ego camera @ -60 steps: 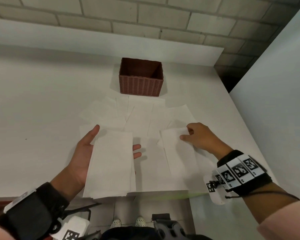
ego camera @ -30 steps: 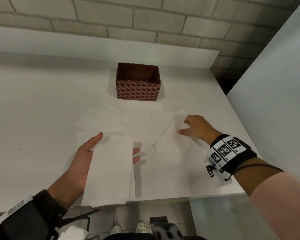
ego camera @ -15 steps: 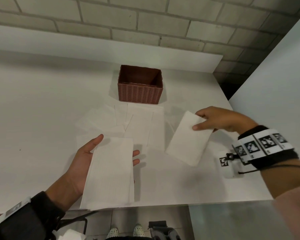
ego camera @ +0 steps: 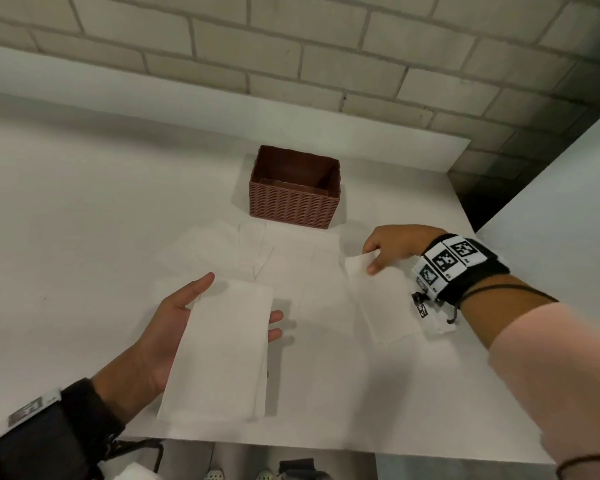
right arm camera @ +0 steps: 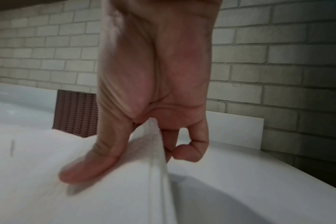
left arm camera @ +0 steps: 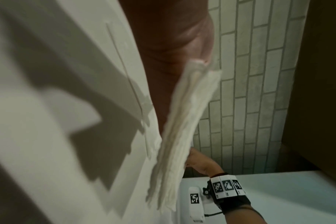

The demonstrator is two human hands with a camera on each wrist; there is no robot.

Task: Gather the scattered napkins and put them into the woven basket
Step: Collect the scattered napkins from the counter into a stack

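A brown woven basket stands empty at the back of the white table; part of it also shows in the right wrist view. My left hand lies palm up near the front edge. It carries a stack of white napkins on straight fingers, and the stack shows edge-on in the left wrist view. To the right, my right hand pinches one napkin between thumb and fingers, lifted just off the table. Several loose napkins overlap between the hands and the basket.
A brick wall runs behind the table. A white panel rises along the right side. The table's front edge is just below the left hand's stack, with floor and shoes beneath it.
My right hand dragged a napkin from the pile's right side, pinched it and lifted it off the table. The left hand kept still with its stack.
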